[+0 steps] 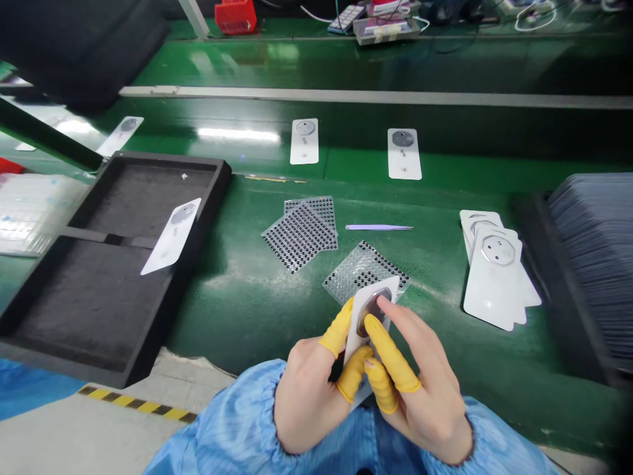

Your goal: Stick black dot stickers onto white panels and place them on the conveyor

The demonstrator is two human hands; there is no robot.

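A white phone back cover [355, 328] with a dark round camera area is held up tilted before me. My left hand [310, 392], with yellow finger cots on thumb and finger, grips it by its left and lower edges. At its right side, my right hand [431, 402] presses a bare index finger and a yellow-cotted finger on the camera area. The right thumb, also in a yellow cot, is by the lower edge. Just behind the cover lies a clear sheet of small black round stickers [341, 277], partly used up.
Two fuller sticker sheets [301, 237] and purple tweezers [378, 227] lie on the green bench. Stacked covers [494, 284] sit right, beside a black tray of grey sheets [593, 264]. One cover [171, 241] rests on a black tray's rim [192, 264]; others [304, 152] lie farther back.
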